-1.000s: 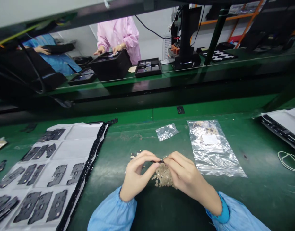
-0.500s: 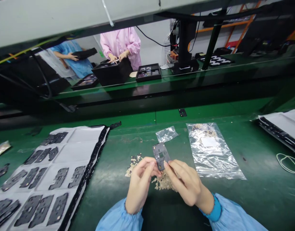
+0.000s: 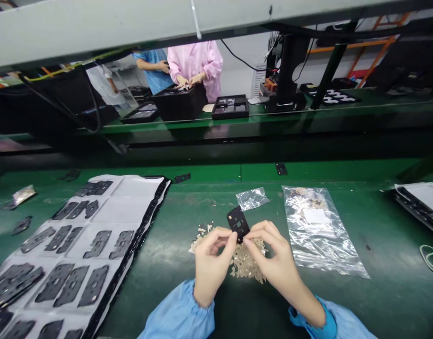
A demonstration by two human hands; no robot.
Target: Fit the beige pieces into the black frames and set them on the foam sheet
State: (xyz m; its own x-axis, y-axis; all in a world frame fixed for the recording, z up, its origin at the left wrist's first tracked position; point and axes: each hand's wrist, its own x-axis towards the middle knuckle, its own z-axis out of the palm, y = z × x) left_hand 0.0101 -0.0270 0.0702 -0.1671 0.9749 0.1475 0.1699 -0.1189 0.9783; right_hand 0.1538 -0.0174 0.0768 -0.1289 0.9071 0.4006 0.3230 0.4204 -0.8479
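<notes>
My left hand (image 3: pixel 212 261) and my right hand (image 3: pixel 273 256) meet over the green bench and pinch a small flat black part (image 3: pixel 238 222) between their fingertips; the part stands upright, its face toward me. Under the hands lies a heap of small tan pieces (image 3: pixel 242 261). To the left a white tray (image 3: pixel 127 195) holds rows of similar black parts (image 3: pixel 96 245).
A small clear bag (image 3: pixel 252 198) and a larger clear bag (image 3: pixel 317 226) lie beyond and right of the hands. Another tray (image 3: pixel 419 200) sits at the right edge. Across the far bench, people in pink (image 3: pixel 197 63) and blue (image 3: pixel 154 66) coats handle black trays (image 3: pixel 230 106).
The black part, held edge-on a second ago, has been turned upright so its face shows. My view has shifted, so the bench and hands sit slightly right and lower.
</notes>
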